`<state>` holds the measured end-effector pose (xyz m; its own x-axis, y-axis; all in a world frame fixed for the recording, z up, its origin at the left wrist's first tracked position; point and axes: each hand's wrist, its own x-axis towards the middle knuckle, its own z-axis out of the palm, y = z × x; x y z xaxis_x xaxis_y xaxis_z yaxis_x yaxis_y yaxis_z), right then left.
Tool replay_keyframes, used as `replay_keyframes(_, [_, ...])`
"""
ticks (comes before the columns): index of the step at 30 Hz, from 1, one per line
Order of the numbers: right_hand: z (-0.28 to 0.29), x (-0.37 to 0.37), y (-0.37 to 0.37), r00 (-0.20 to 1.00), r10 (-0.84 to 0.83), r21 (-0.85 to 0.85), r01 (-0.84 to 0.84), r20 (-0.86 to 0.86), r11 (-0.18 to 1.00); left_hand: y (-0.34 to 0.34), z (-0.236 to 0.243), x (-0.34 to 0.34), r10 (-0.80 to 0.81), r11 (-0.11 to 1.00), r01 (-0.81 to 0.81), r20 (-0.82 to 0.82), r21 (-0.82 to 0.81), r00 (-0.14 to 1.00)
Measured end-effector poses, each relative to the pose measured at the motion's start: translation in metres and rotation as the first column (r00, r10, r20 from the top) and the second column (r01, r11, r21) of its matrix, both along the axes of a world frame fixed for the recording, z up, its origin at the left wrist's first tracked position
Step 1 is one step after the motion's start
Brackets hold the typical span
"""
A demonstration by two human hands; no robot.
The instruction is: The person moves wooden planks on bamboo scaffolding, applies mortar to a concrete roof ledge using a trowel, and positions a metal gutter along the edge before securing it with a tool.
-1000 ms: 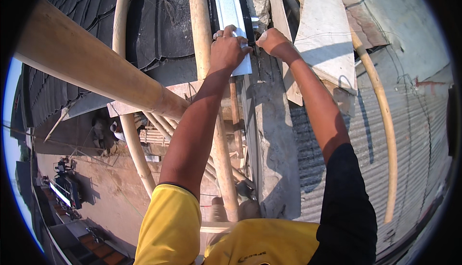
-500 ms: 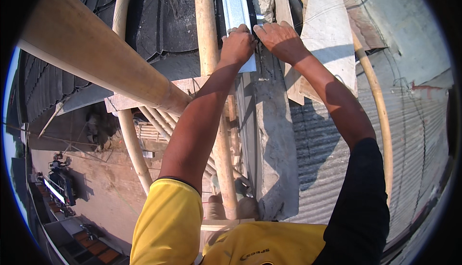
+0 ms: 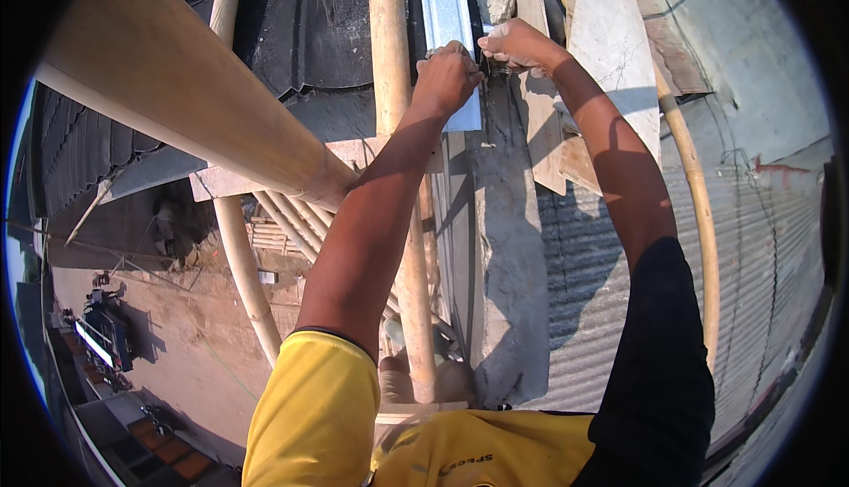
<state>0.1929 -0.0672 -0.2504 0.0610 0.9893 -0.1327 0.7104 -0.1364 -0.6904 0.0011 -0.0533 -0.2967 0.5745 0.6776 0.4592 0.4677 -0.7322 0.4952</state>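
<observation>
A shiny silver sheet-metal channel (image 3: 445,0) runs away from me at the top, beside a rough concrete wall top (image 3: 511,266). My left hand (image 3: 448,77) is closed over the near part of this channel, its fingers curled and the knuckles upward. Just to its right, my right hand (image 3: 523,45) is bent at the wrist with the fingers pinched together beside the channel's right edge. Whatever lies between those right fingertips is too small or hidden to name. The channel's near end (image 3: 463,120) shows below my left hand.
A thick bamboo pole (image 3: 203,98) crosses at upper left, and an upright bamboo pole (image 3: 389,36) stands left of the channel. Black roofing sheets (image 3: 309,27) lie beyond. Grey corrugated roofing (image 3: 637,283) and a pale board (image 3: 610,45) are at right. Ground with a parked vehicle (image 3: 104,332) lies far below.
My right hand has shifted slightly up and right, its wrist now more bent and fingers drawn into a pinch. My left hand stays on the channel; the whole view has shifted a little.
</observation>
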Motion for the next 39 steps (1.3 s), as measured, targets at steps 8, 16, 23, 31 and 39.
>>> replay_keyframes(8, [-0.002, -0.057, -0.068, 0.76, -0.004, -0.019, 0.022, 0.649, 1.0, 0.001, -0.002, -0.002, 0.005, 1.0, -0.004, -0.008, 0.011, 1.0])
replay_keyframes(16, [0.02, -0.027, -0.016, 0.856, 0.169, 0.263, -0.33, 0.488, 0.907, 0.003, -0.002, -0.013, -0.142, 0.99, 0.144, 0.114, -0.01, 0.983])
replay_keyframes(23, [-0.034, -0.021, -0.022, 0.872, -0.089, 0.047, 0.075, 0.481, 0.996, 0.008, -0.005, -0.01, -0.008, 0.994, 0.026, 0.166, -0.109, 0.986])
replay_keyframes(31, [-0.001, -0.055, -0.059, 0.98, 0.115, 0.118, -0.135, 0.165, 0.984, 0.004, 0.003, -0.012, 0.059, 0.976, -0.03, 0.127, -0.217, 0.99])
replay_keyframes(39, [-0.036, -0.03, -0.005, 0.902, -0.38, 0.343, 0.297, 0.204, 0.891, 0.01, -0.004, -0.014, 0.013, 0.964, 0.041, 0.201, -0.264, 0.979])
